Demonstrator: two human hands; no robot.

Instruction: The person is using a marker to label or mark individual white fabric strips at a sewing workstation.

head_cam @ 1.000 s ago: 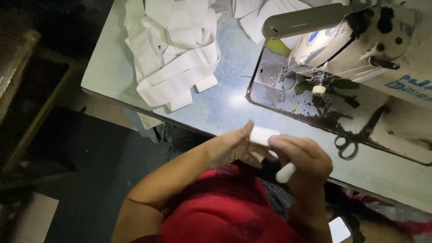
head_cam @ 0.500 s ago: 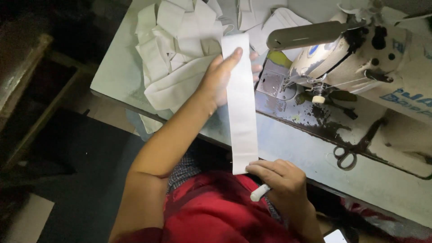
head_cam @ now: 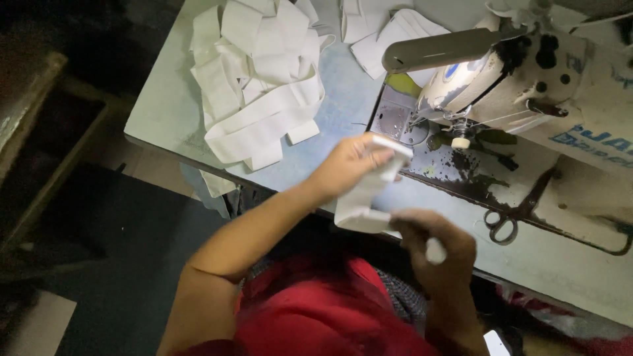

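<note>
From the head view, my left hand (head_cam: 346,173) pinches the top end of a white strip (head_cam: 366,194), fingers closed on it above the table's (head_cam: 158,105) near edge, in front of the machine (head_cam: 527,86). My right hand (head_cam: 435,247) grips the strip's lower end and also has a small white stick (head_cam: 435,251) tucked in its curled fingers. I judge I am folding the strip short; next its ends must meet squarely. A pile (head_cam: 257,79) lies at the table's far left corner, scissors (head_cam: 511,214) toward the right. The strip's middle is blurred and my fingertips hide its ends; I cannot tell what the stick is.
</note>
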